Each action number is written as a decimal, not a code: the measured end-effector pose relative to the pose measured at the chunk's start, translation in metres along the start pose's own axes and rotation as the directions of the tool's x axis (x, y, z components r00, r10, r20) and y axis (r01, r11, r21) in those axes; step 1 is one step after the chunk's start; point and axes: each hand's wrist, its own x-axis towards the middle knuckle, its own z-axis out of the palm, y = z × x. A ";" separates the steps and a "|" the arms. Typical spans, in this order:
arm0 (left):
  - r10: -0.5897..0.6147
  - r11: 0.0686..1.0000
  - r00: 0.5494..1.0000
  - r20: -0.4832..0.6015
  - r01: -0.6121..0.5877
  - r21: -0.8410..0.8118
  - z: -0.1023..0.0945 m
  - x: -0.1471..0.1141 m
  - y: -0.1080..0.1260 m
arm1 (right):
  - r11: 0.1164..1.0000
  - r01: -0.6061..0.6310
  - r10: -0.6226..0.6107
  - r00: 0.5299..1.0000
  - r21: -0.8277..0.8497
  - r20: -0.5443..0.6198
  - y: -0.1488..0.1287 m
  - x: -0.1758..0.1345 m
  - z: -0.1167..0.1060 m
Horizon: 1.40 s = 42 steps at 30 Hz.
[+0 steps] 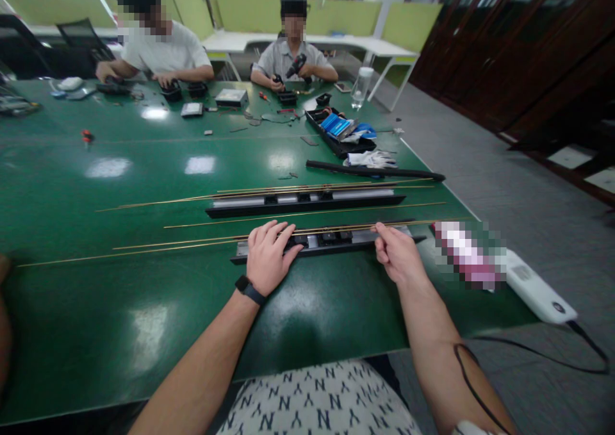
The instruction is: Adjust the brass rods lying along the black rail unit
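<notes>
A black metal rail with a silvery channel (355, 239) and several black blocks lies on the green table in front of me. My left hand (269, 252) rests over its left part, fingers stretched across thin brass-coloured rods and the thumb apart. My right hand (396, 252) is closed at the rail's right part, thumb and forefinger pinching a thin brass-coloured rod (331, 229). More rod lengths (158, 246) stick out left of my left hand. How many rods lie under my fingers is hidden.
A second rail (307, 204) with rods across it lies beyond, and a loose rod (206, 223) between. To the right are a blurred pink item (468, 255) and a white power strip (538, 287). Farther off are a black tube (375, 171), a black tray (336, 137) and two people working.
</notes>
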 end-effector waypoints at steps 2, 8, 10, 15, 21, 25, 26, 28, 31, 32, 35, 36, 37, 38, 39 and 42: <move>-0.002 1.000 1.000 -0.003 0.002 0.001 0.000 0.000 0.000 | 1.000 -0.022 0.022 1.000 -0.003 0.016 -0.001 0.000 0.001; -0.005 1.000 1.000 -0.005 0.005 -0.007 0.000 -0.001 0.000 | 0.998 -0.059 0.060 0.997 -0.035 0.049 -0.005 0.001 0.002; -0.004 1.000 1.000 -0.007 0.004 -0.007 0.000 0.000 0.000 | 0.997 -0.057 0.060 0.997 -0.044 0.049 -0.006 0.003 0.000; 0.000 1.000 1.000 -0.009 0.000 0.003 0.000 0.000 0.000 | 0.993 -0.067 0.073 0.995 -0.097 0.068 -0.009 0.010 -0.005; 0.007 1.000 1.000 -0.007 -0.007 0.010 0.001 0.000 -0.001 | 0.998 -0.062 0.064 0.994 -0.027 0.091 -0.004 0.011 -0.007; 0.000 1.000 1.000 -0.007 0.000 0.005 0.000 0.001 0.000 | 0.998 -0.042 0.039 0.997 0.036 0.068 0.001 0.009 -0.006; -0.002 1.000 1.000 -0.006 0.002 0.003 0.000 0.001 0.000 | 0.999 -0.034 0.031 0.998 0.041 0.062 0.002 0.008 -0.005; -0.005 1.000 1.000 -0.005 0.005 -0.001 0.000 0.001 0.000 | 0.999 -0.017 0.015 0.998 0.049 0.055 0.004 0.008 -0.005; -0.004 1.000 1.000 -0.002 0.004 0.000 0.000 0.001 0.000 | 0.999 0.004 -0.007 0.999 0.049 0.053 0.006 0.007 -0.005; -0.002 1.000 1.000 -0.002 0.002 0.001 0.001 0.001 0.000 | 0.999 0.014 -0.017 0.999 0.045 0.048 0.006 0.006 -0.004; 0.006 1.000 1.000 -0.007 -0.006 0.005 0.002 0.001 -0.001 | 0.999 0.038 -0.038 0.999 0.030 0.031 0.007 0.005 -0.003; 0.009 1.000 1.000 -0.009 -0.009 0.006 0.002 0.001 -0.002 | 0.999 0.040 -0.041 0.999 0.029 0.028 0.007 0.005 -0.003; 0.011 1.000 1.000 -0.010 -0.011 0.008 0.002 0.001 -0.002 | 0.999 0.041 -0.042 0.999 0.029 0.027 0.008 0.005 -0.002; 0.013 1.000 1.000 -0.011 -0.013 0.010 0.002 0.000 -0.002 | 0.999 0.042 -0.043 0.999 0.032 0.027 0.008 0.004 -0.002; 0.014 1.000 1.000 -0.012 -0.013 0.010 0.003 0.000 -0.002 | 0.998 0.045 -0.046 0.998 0.035 0.029 0.008 0.004 -0.002; 0.012 1.000 1.000 -0.019 -0.012 0.006 0.003 0.000 -0.002 | 0.998 0.054 -0.056 0.998 0.041 0.035 0.010 0.005 -0.003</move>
